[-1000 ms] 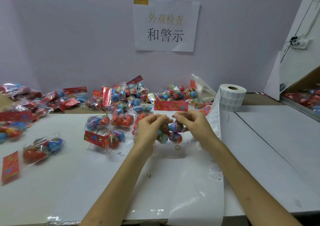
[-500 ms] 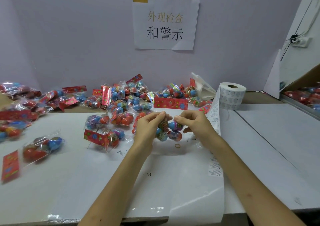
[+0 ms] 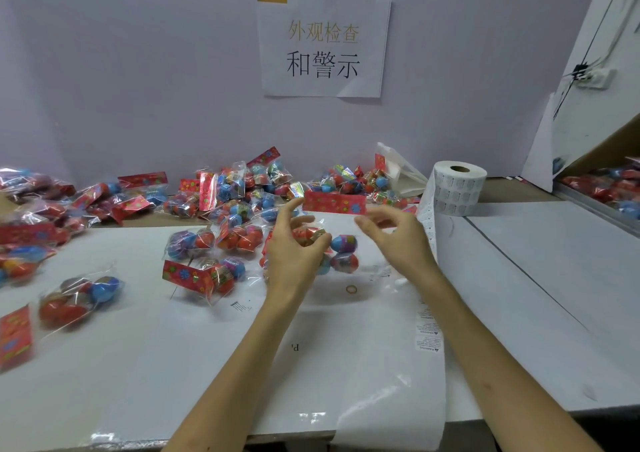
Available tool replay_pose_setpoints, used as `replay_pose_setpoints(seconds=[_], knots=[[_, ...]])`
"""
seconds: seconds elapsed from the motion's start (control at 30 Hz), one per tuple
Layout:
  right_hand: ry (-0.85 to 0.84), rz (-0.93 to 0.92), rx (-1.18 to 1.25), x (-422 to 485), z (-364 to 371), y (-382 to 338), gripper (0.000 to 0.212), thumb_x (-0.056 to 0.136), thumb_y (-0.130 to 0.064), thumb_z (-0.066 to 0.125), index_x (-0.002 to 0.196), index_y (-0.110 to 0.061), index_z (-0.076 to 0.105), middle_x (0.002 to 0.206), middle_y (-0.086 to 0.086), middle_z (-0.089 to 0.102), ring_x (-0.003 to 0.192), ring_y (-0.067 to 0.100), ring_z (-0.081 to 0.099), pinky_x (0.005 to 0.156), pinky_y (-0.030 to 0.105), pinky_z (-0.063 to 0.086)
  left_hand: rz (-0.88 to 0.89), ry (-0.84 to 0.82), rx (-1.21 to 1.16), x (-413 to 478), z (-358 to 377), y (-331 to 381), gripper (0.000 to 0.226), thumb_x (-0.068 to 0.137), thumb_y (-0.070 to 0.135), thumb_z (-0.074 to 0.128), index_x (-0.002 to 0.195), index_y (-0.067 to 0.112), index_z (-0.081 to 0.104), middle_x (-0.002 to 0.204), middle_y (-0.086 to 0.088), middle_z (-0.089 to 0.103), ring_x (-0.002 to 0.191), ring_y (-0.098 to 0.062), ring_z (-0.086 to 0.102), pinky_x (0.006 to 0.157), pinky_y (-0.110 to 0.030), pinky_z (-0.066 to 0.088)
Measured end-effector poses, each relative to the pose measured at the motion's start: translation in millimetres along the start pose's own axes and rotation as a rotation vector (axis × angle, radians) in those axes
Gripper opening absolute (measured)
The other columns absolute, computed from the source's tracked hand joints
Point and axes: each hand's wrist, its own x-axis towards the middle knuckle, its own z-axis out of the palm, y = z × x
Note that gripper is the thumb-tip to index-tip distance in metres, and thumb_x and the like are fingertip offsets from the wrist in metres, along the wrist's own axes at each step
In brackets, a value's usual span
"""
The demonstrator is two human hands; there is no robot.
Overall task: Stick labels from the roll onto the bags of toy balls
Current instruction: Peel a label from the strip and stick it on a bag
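Left hand [image 3: 298,243] grips the bag [image 3: 343,254] of balls above the table [image 3: 519,278], likely steadying it for a label. Right hand [image 3: 394,240] is loose, apparently empty, just beside. Roll [image 3: 457,188] stands near, strip within reach.

The middle bag [image 3: 343,243] is clear, its top card [image 3: 334,203] red with blue, yellow and green flowers, its balls [image 3: 344,263] blue, red and foil-patterned. The other bags [image 3: 239,240] left of centre carry the same red flowered cards. The roll of labels [image 3: 457,188] at centre right is white with grey print. The wall [image 3: 138,70] is lilac; the sign [image 3: 322,43] at top centre is white with gold and black characters.
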Motion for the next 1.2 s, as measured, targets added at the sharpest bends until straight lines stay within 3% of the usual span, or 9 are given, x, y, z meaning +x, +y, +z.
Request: replay_pose_setpoints(seconds=[0.17,0.3,0.4,0.5,0.63,0.9,1.07,1.1,1.2], knots=[[0.439,0.095,-0.244,10,-29,13,0.055,0.08,-0.017,0.081,0.131,-0.016,0.061,0.135,0.009,0.053,0.12,0.027,0.05,0.095,0.037,0.042,0.086,0.108,0.248,0,1,0,0.079,0.081,0.012,0.085,0.149,0.025,0.045,0.138,-0.003,0.063,0.119,-0.024,0.064,0.1,-0.047,0.057],[0.265,0.372,0.172,12,-35,15,0.066,0.081,-0.008,0.081,0.135,-0.015,0.043,0.131,0.007,0.05,0.102,0.018,0.056,0.083,0.031,0.047,0.159,0.113,0.51,-2,2,-6,0.085,0.081,0.015,0.086,0.152,0.022,0.04,0.148,-0.001,0.053,0.13,-0.025,0.055,0.11,-0.045,0.049],[0.138,0.504,0.41,14,-29,14,0.05,0.085,-0.004,0.076,0.129,-0.007,0.054,0.116,0.012,0.064,0.094,0.024,0.068,0.077,0.037,0.059,0.267,0.147,0.622,-4,3,-5,0.08,0.079,0.012,0.085,0.149,0.017,0.045,0.151,-0.005,0.048,0.139,-0.027,0.044,0.119,-0.044,0.038],[-0.106,0.55,0.383,12,-22,12,0.014,0.091,-0.015,0.072,0.103,-0.008,0.069,0.093,0.009,0.071,0.071,0.018,0.069,0.053,0.025,0.053,0.442,0.111,0.463,-4,4,-3,0.053,0.08,0.011,0.084,0.128,0.015,0.061,0.13,-0.004,0.059,0.113,-0.021,0.061,0.101,-0.031,0.052],[-0.205,0.529,0.441,9,-18,9,0.019,0.097,-0.025,0.063,0.098,-0.009,0.072,0.086,0.01,0.072,0.067,0.02,0.07,0.054,0.028,0.053,0.494,-0.103,0.237,-9,8,-2,0.022,0.087,0.02,0.08,0.104,0.022,0.066,0.101,0.005,0.067,0.071,-0.009,0.064,0.062,-0.021,0.055],[-0.175,0.469,1.048,9,-34,0,0.015,0.098,-0.015,0.057,0.106,-0.007,0.067,0.086,0.006,0.072,0.079,0.02,0.07,0.074,0.031,0.058,0.22,-0.28,0.173,-8,11,-5,0.075,0.078,0.052,0.084,0.137,0.035,0.039,0.116,0.012,0.056,0.088,-0.003,0.063,0.069,-0.011,0.053],[-0.082,0.462,1.035,7,-38,-1,0.029,0.098,-0.021,0.059,0.123,-0.007,0.068,0.105,0.008,0.075,0.094,0.025,0.074,0.084,0.038,0.059,-0.342,-0.429,-0.254,-5,7,6,0.122,0.058,0.057,0.093,0.155,0.024,0.026,0.118,-0.008,0.067,0.088,-0.021,0.067,0.079,-0.028,0.056],[-0.077,0.449,1.039,7,-38,-1,0.026,0.099,-0.021,0.059,0.119,-0.008,0.07,0.102,0.007,0.076,0.091,0.023,0.075,0.081,0.037,0.06,-0.429,-0.503,-0.367,-4,4,6,0.118,0.059,0.052,0.096,0.153,0.019,0.032,0.122,-0.019,0.066,0.089,-0.028,0.062,0.084,-0.033,0.052],[-0.067,0.408,1.032,9,-37,-1,0.019,0.099,-0.018,0.058,0.108,-0.013,0.074,0.099,0.006,0.078,0.089,0.022,0.076,0.075,0.035,0.063,-0.474,-0.794,-0.399,-5,-1,6,0.059,0.071,0.044,0.092,0.113,0.014,0.064,0.092,-0.004,0.063,0.084,-0.023,0.057,0.082,-0.028,0.047]])
